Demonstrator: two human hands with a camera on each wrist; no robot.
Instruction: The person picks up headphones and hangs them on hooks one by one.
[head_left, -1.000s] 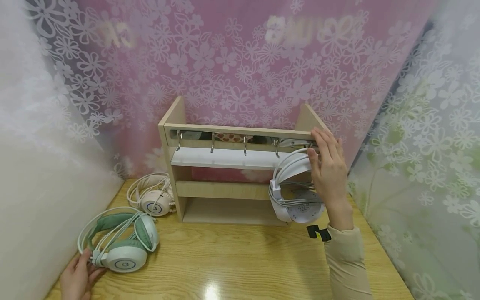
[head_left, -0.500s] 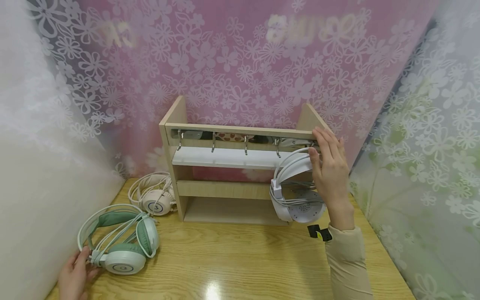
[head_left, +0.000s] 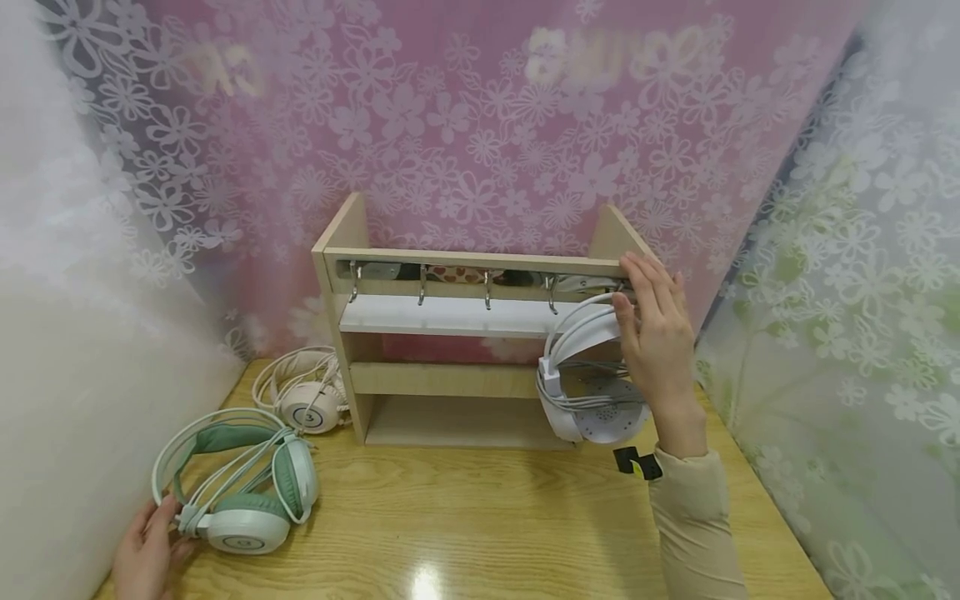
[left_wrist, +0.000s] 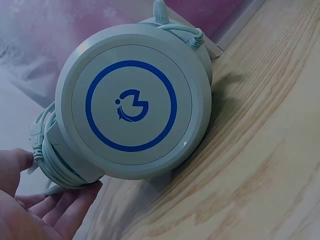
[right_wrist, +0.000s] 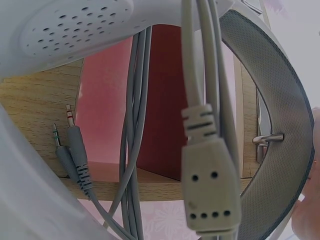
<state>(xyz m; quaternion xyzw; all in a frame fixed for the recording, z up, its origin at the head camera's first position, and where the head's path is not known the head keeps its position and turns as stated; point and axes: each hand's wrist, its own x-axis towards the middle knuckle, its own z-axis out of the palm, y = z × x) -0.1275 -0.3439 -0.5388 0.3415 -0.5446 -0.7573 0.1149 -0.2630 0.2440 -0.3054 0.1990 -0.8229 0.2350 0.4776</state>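
My left hand (head_left: 146, 550) grips pale green headphones (head_left: 247, 531) at the left front of the table, with thumb and fingers at the bound cable beside one earcup (left_wrist: 132, 105). In the left wrist view that cup faces the camera, a blue ring and logo on it. White headphones (head_left: 558, 417) hang at the right end of a wooden rack (head_left: 442, 379), their headband (right_wrist: 280, 95) over a metal hook (right_wrist: 267, 139). My right hand (head_left: 660, 350) rests there, its fairly straight fingers on the rack's top edge and the thumb beside the headband. Grey cables and two plugs (right_wrist: 72, 145) dangle inside the band.
Several hooks (head_left: 487, 292) line the rack's upper front, above a white shelf (head_left: 442, 317). A cream pair of headphones (head_left: 311, 404) lies left of the rack on the wood-grain table (head_left: 465, 517). Flowered curtains (head_left: 480, 133) close off the back and right.
The green headphones have tipped slightly, their front earcup turning downward and the band opening toward the camera. My left hand has shifted a little with them; my right hand stays in place.
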